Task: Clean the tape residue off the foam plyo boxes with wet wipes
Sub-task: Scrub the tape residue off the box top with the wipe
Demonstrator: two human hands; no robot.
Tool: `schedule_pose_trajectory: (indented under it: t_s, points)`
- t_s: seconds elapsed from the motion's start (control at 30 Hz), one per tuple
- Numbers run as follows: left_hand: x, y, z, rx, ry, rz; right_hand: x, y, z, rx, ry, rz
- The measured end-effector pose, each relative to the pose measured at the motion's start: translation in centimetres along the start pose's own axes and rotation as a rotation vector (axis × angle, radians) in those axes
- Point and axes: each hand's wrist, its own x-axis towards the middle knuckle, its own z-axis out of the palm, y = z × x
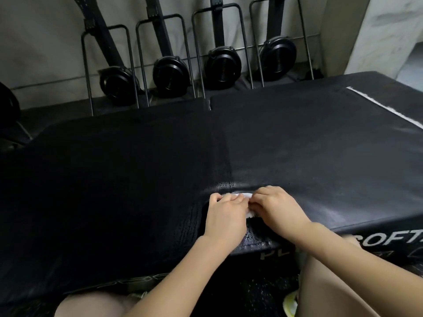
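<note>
Both hands grip one white wet wipe [245, 196] between them: left hand [225, 216] with fingers curled onto the wipe's left part, right hand [278, 208] with fingertips bent down, pinching its right part. Wipe is bunched, mostly hidden under the fingers, only small white bits show at the knuckles and at the gap between the hands. Hands sit close together, nearly touching, at about 6 o'clock of the scene, on the near edge where two black foam plyo boxes meet. Left box [103, 179] fills 9 o'clock, right box [320, 145] fills 3 o'clock, pushed side by side, seam between them running from 12 down to the hands. Surface right around the hands looks wet and shiny, with a greyish smear on the right box toward 4 o'clock. White strip of tape residue [386, 108] lies along the right box's far right edge at about 2 o'clock, well apart from the hands. White lettering [389, 242] on the right box's front face, partly cut off. Four black fan-wheel machines [171, 76] stand upright on metal frames against the wall at 12 o'clock. Bare knees at 6 o'clock; a yellow-green thing [290, 304] beside the right knee, too little visible to tell what.
</note>
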Motion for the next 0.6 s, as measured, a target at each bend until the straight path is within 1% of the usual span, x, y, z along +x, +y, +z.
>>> schedule_pose_trajectory:
  t_s: [0.1, 0.23, 0.33, 0.4, 0.5, 0.6]
  points:
    - [-1.3, 0.6, -0.8, 0.020, -0.009, 0.023, -1.4, -0.5, -0.4, 0.011, 0.011, -0.005]
    - [-3.8, 1.3, -0.9, -0.013, 0.035, 0.105, -4.1, -1.1, -1.1, 0.064, -0.046, -0.048]
    - [-4.4, 1.3, -0.3, -0.027, 0.046, 0.122, -4.7, -1.5, -1.1, 0.046, -0.040, -0.041]
    - [-3.6, 0.7, 0.2, -0.020, 0.053, 0.126, -3.7, -1.4, -0.8, 0.019, -0.016, -0.046]
    - [-0.9, -0.6, 0.5, 0.016, 0.031, 0.080, -1.0, -0.1, 0.2, 0.004, 0.011, -0.023]
    - [2.6, -1.8, 0.4, 0.015, -0.064, 0.019, 2.4, 1.4, 1.2, 0.009, 0.000, 0.044]
